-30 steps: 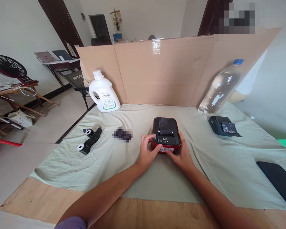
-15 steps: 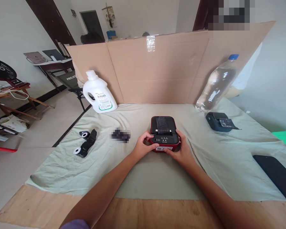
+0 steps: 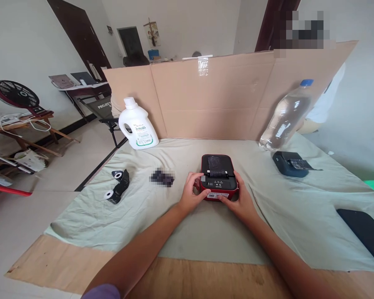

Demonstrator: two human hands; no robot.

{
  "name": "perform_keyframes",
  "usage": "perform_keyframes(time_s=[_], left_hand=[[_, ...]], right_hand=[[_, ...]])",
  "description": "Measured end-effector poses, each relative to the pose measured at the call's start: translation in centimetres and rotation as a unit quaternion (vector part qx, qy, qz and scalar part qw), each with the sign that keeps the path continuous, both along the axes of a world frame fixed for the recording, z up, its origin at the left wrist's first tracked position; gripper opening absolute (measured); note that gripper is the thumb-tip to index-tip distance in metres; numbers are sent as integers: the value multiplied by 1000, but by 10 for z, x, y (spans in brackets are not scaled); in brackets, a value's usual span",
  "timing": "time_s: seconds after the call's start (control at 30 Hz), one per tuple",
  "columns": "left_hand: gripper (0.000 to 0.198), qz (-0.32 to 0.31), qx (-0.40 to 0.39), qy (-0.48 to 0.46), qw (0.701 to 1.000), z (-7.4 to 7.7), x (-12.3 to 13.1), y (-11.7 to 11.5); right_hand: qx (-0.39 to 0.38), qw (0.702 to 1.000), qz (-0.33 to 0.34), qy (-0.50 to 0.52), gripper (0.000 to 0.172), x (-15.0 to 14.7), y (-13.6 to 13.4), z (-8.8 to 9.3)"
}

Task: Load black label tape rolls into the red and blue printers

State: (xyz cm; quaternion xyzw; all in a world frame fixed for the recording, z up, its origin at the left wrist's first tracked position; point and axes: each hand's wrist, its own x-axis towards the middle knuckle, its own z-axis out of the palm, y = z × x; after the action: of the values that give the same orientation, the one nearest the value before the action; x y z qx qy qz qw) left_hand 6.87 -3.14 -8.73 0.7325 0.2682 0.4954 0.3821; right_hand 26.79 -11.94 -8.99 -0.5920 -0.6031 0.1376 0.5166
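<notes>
A small red and black printer [image 3: 220, 182] sits on the pale green cloth [image 3: 187, 241] near the middle. Black tape or film lies over its top and enters its slot. My left hand [image 3: 193, 194] grips its left side, thumb at the front edge. My right hand [image 3: 239, 195] holds the right side, its thumb also at the front by a white label. To the left lie two rolls with a black strip [image 3: 121, 186] and a dark blurred item [image 3: 162, 177]. A second, dark printer [image 3: 289, 163] with a dark strip coming out stands at the right.
A cardboard sheet [image 3: 212, 99] stands behind the cloth. A white detergent bottle [image 3: 139, 124] is at the back left, a clear bottle with a blue cap [image 3: 286, 116] at the back right. Near the right edge lies a black phone-like slab [image 3: 363, 232]. Part of a person [image 3: 319, 110] shows behind the cardboard.
The view has shifted, so everything appears slightly right and lower. Both hands still hold the red and black printer. The dark strip on top looks shorter towards the slot.
</notes>
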Motion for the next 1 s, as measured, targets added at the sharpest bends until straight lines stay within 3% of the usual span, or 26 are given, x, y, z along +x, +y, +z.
perform_keyframes(time_s=[0.37,0.63,0.77,1.0], left_hand=[[65,-5,106,138,985,5,-2,1],[79,-32,90,118,988,3,-2,3],[92,-65,42,84,993,5,-1,0],[93,-80,-11,70,994,6,-1,-2]], right_hand=[[-16,999,-2,-36,103,0,-5,1],[-28,999,-9,-31,103,0,-6,2],[-30,999,-13,-27,103,0,-6,3],[-25,1000,-7,-14,103,1,-5,-1]])
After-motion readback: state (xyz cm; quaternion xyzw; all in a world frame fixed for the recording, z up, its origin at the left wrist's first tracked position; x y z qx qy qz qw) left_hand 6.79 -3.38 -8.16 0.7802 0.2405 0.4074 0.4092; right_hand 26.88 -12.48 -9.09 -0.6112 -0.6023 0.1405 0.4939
